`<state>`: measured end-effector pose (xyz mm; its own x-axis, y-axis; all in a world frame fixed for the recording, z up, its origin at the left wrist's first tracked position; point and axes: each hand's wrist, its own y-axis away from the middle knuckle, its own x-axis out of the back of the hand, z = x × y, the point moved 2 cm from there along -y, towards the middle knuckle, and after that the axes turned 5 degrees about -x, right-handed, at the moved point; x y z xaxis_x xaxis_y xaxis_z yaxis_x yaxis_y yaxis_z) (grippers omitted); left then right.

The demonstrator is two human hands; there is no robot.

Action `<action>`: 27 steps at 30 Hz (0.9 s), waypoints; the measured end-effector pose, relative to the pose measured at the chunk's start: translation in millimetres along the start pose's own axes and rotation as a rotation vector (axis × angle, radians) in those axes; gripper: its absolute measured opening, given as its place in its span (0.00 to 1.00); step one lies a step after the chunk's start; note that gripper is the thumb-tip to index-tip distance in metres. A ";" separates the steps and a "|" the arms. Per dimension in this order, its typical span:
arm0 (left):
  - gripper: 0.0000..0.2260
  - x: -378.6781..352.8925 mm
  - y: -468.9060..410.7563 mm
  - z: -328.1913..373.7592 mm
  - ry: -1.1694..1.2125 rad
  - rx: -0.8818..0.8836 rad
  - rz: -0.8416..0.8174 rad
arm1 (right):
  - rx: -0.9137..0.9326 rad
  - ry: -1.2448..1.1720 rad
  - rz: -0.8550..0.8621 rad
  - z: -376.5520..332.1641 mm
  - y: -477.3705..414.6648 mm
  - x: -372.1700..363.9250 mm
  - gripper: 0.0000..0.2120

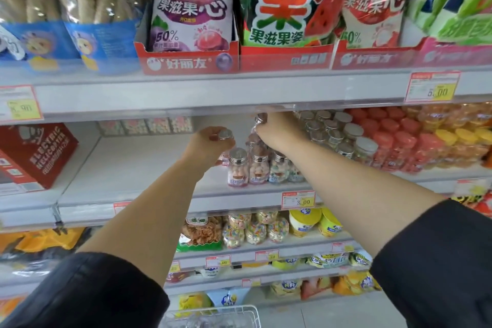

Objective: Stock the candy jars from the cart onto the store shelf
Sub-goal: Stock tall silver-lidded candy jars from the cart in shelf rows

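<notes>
Right now, in the head view, the job is at the placing step. Both hands are up at the shelf (133,168), each with a jar, and the cart (213,313) shows only as a wire rim far below the price tag (298,200).

Just above that tag, and slightly to its left, a short row of standing jars (258,168) already sits at the front of the board. The left hand (210,145) is above and to the left of the tag. Its fingers are curled round a silver-capped jar (225,135), and most of the jar's body is hidden behind the palm. The right hand (274,125) is higher above the tag, close under the lip of the board overhead. It grips a second jar (260,118) near the cap, over the back of the row. Whether that jar already rests on something cannot be told.

Both forearms reach forward and upward, bare from the dark sleeves, and they converge towards the row. The left wrist is bent so the palm faces the jars, and the right one is cocked up under the overhang.

The next move probably calls for lowering each jar upright into a free spot. The bare board to the upper left of the tag offers room, while up and to the right the clear jars (332,130) are packed tight. Caps must clear the overhang, and the front row must not be nudged off the edge. More jars would then have to come from the cart.
</notes>
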<state>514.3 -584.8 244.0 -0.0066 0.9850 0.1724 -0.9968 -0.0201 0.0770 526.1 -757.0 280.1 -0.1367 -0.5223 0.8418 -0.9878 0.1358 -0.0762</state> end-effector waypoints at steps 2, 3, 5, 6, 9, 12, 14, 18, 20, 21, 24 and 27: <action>0.12 0.0 0.3 -1.1 0.012 0.004 -0.030 | 0.017 -0.061 -0.062 -0.3 -3.7 -1.6 0.15; 0.12 0.8 1.4 -1.2 0.006 0.001 -0.054 | 0.032 -0.071 -0.084 -0.2 -5.7 -2.4 0.16; 0.13 0.7 2.2 -1.4 -0.012 -0.008 -0.105 | 0.069 -0.042 -0.121 1.1 -10.0 -3.1 0.17; 0.14 0.9 2.8 -1.5 -0.016 -0.008 -0.117 | 0.085 -0.023 -0.143 1.2 -11.5 -3.8 0.17; 0.10 0.3 4.4 -0.6 -0.023 -0.016 -0.123 | 0.104 -0.003 -0.213 1.6 -18.3 -7.8 0.18; 0.05 -0.8 3.0 -0.6 -0.035 -0.011 -0.129 | 0.099 0.015 -0.256 2.0 -23.8 -11.9 0.18; 0.05 -0.9 1.3 -1.2 -0.047 -0.007 -0.134 | 0.104 0.006 -0.265 3.4 -28.0 -16.1 0.16; 0.09 -0.7 0.0 -3.3 -0.034 0.004 -0.128 | 0.102 0.020 -0.270 8.4 -34.5 -18.9 0.13; 0.11 -0.5 0.3 -4.1 -0.030 0.009 -0.132 | 0.110 0.009 -0.269 11.5 -35.5 -18.2 0.11; 0.11 -0.3 1.0 -4.0 -0.030 0.012 -0.135 | 0.114 0.001 -0.261 13.2 -35.4 -18.0 0.12; 0.07 0.7 3.9 -3.8 -0.044 0.009 -0.145 | 0.078 -0.030 -0.225 17.3 -33.6 -18.3 0.15; 0.08 1.2 6.6 -3.5 -0.066 0.006 -0.156 | 0.041 -0.045 -0.207 19.2 -35.1 -19.4 0.11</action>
<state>507.4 -583.1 241.3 0.1538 0.9628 0.2221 -0.9848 0.1310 0.1139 562.0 -767.7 256.2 0.0676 -0.5724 0.8172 -0.9972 -0.0122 0.0739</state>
